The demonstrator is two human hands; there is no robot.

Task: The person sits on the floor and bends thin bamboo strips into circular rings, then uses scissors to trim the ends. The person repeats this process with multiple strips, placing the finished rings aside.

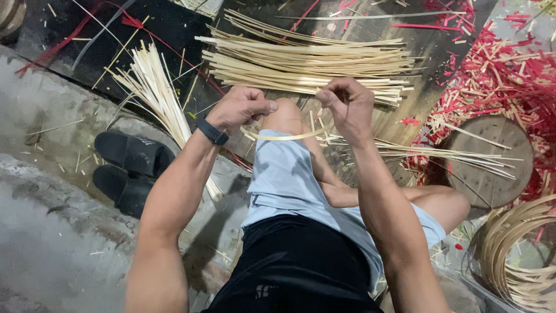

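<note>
Fingers (262, 106) of the left hand (240, 107) are curled shut, pinching one end of a thin bamboo strip (284, 137); fingers of the right hand (347, 104) are closed just as tight on the other end. The strip sags in a shallow bow between the two hands, just over the raised knee (285, 116).

Largest first:
- Floor (52, 104): rough grey concrete to the left, dark boards ahead.
- Big stack of pale bamboo strips (313, 61) lying crosswise on the boards, just beyond the hands.
- Fanned bundle of thinner splints (153, 87), running down toward the left forearm.
- Red offcuts (498, 69) scattered thick at upper right, around a round wooden block (492, 156).
- Coiled bamboo hoops (515, 249) at lower right, partly out of view.
- Pair of black sandals (130, 168) on the concrete, well apart from the work.
- Black wristband (211, 131) on the left wrist.

Judgement: the step in hand looks like bending a single strip into a curve, early in the bend, ends not yet brought together. The next move would call for even pressure from both hands and a slow draw inward, since a strip this thin may kink or split if forced at one spot.
</note>
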